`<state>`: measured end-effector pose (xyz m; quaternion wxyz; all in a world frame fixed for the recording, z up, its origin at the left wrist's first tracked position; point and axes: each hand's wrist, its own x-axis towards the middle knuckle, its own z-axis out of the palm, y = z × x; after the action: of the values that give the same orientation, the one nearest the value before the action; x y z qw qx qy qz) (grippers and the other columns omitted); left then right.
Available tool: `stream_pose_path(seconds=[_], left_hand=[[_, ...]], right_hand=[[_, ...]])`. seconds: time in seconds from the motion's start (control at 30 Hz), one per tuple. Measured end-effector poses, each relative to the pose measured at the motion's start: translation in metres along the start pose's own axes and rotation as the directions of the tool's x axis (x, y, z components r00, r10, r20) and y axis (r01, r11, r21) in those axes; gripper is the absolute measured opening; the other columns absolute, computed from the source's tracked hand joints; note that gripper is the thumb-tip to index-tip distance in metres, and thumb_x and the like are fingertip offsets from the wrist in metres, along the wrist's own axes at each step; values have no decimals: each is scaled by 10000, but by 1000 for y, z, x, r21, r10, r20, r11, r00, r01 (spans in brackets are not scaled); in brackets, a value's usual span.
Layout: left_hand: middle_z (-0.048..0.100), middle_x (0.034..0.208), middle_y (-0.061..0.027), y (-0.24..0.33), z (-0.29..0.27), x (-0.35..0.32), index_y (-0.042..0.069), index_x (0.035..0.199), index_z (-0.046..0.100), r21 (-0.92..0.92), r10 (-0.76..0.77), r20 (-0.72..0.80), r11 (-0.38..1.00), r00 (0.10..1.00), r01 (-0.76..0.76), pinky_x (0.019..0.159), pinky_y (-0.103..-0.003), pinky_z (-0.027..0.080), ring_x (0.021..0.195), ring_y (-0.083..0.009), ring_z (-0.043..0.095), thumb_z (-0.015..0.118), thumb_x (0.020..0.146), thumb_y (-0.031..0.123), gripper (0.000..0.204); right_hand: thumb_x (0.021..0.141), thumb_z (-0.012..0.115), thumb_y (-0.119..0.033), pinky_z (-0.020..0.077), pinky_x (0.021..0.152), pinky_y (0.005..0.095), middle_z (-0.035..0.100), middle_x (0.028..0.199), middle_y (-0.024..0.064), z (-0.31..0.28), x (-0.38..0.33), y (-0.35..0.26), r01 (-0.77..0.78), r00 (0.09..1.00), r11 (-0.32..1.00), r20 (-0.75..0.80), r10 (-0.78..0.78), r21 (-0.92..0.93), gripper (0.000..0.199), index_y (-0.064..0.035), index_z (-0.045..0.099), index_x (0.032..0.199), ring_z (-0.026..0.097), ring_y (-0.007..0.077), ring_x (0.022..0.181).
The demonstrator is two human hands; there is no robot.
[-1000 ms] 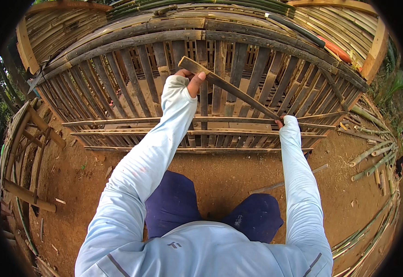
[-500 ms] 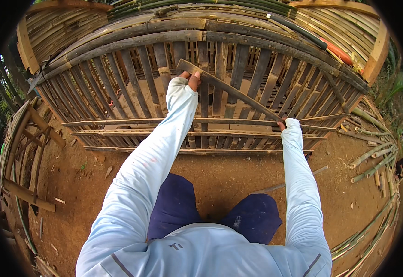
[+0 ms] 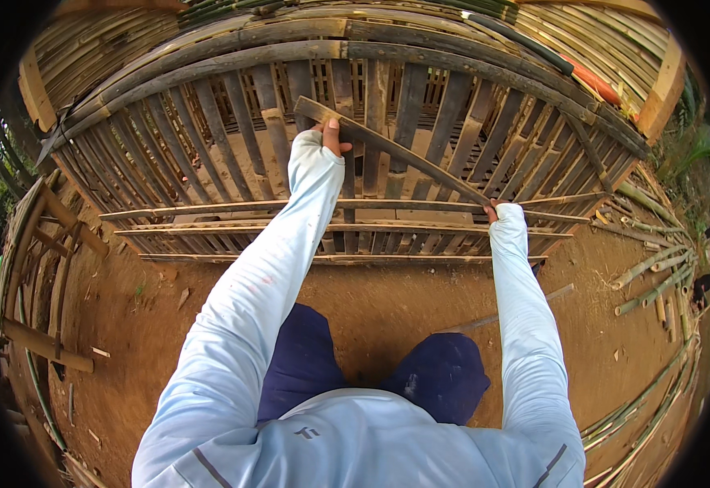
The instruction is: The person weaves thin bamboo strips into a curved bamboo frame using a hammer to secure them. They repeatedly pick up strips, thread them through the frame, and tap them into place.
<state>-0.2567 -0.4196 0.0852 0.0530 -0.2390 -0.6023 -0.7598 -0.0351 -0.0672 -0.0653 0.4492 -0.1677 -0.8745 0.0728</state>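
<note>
A flat, dark bamboo slat [image 3: 408,157] slants across the front of a slatted bamboo frame [image 3: 245,55], its upper end at the left. Near that upper end my left hand [image 3: 328,138] is closed round it, thumb on the face towards me. My right hand [image 3: 493,211] grips the lower right end beside a horizontal bamboo strip [image 3: 233,208]; the sleeve hides part of this hand. Behind the held slat stand upright slats of the frame, with gaps between them. Whether the held slat touches them I cannot tell.
On top of the frame, at the right, lies a tool with an orange handle and dark blade cover [image 3: 591,80]. Cut bamboo poles [image 3: 656,276] are piled on the dirt at the right. A bamboo stand [image 3: 45,268] is at the left. A thin strip [image 3: 505,313] lies near my knees.
The view has shifted slightly, so the frame sits a little higher and further left. Both hands keep their hold on the slat, which stays at nearly the same slant.
</note>
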Motion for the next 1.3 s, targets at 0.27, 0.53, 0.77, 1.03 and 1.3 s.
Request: stream_pose_path(seconds=[0.27, 0.53, 0.77, 1.03, 1.3], left_hand=[[676, 893, -90, 1, 10, -10, -64, 1069, 629, 150, 28, 89, 988, 996, -41, 639, -257, 459, 710, -145, 641, 566, 950, 364, 449], [656, 781, -72, -13, 6, -2, -44, 1048, 637, 277, 94, 31, 956, 995, -99, 566, -259, 418, 609, -120, 596, 547, 949, 434, 495], [642, 759, -56, -15, 17, -5, -38, 984, 618, 276, 104, 15, 955, 994, -104, 537, -256, 407, 561, -107, 543, 546, 957, 406, 450], [665, 837, -110, -30, 17, 1, -61, 1178, 507, 221, 118, -109, 971, 987, -91, 540, -256, 422, 562, -125, 568, 611, 924, 416, 550], [629, 933, -134, -14, 16, 4, 31, 1286, 346, -298, -110, -108, 952, 988, 73, 611, -305, 534, 688, -204, 652, 786, 799, 165, 670]], right_hand=[[831, 704, -89, 484, 785, 362, 666, 991, 174, -3, -10, -21, -3, 997, 997, -79, -4, -80, 257, -37, 657, 1078, 626, 337, 890], [796, 557, 102, 371, 1025, 329, 543, 1359, 95, -28, -27, -45, -231, 971, 960, 94, 218, 158, 600, -72, 464, 1363, 507, 274, 1183], [846, 490, 167, 184, 1160, 216, 308, 1535, -49, -54, 13, -68, -879, 465, 423, 583, 666, 219, 761, -145, 250, 1498, 203, 126, 1430], [812, 541, 153, 217, 1148, 214, 240, 1560, -33, -9, -4, -55, -776, 611, 353, 486, 625, 523, 764, -189, 344, 1466, 220, 131, 1427], [765, 515, 108, 283, 1119, 255, 214, 1557, 35, 47, -3, -14, -565, 687, 256, 275, 673, 784, 776, -212, 373, 1457, 277, 197, 1401]])
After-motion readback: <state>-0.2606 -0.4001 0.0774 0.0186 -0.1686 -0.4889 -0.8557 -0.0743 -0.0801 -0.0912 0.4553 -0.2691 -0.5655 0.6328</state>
